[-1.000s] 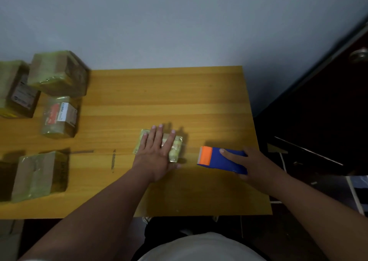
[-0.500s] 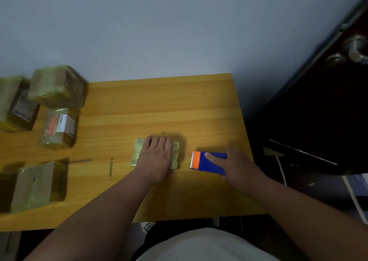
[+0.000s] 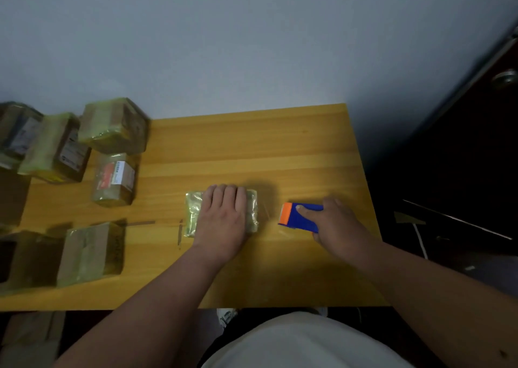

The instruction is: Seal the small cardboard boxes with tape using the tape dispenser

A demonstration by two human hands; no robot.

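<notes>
The small box [image 3: 221,213] we are sealing lies near the middle of the desk [image 3: 252,143], wrapped in shiny greenish tape, its long axis running roughly from 12 to 6 o'clock as we look down on it. Our left hand [image 3: 222,221] lies flat on top of it, fingers straight and together, pointing toward 12 and pressing it down; that grip is spread open rather than curled around anything.

The tape dispenser [image 3: 301,219] sits at 3 o'clock from the box, close beside it but apart, with a strip of bare desk between. It is blue with an orange end, and that orange end faces 9 o'clock, straight at the box's right side. Our right hand [image 3: 336,224] is the nearer one to it by far: the grip is wrapped onto the blue body from the 3 o'clock side, with one finger laid along its top. Whether a strand of tape joins dispenser and box we cannot tell; there is only a faint sheen on the wood between them.

We judge the coming move to be a short travel toward 9 o'clock, across the box's short width.

At 9 to 10 o'clock, well apart, other taped boxes [image 3: 112,126] sit in a cluster.
</notes>
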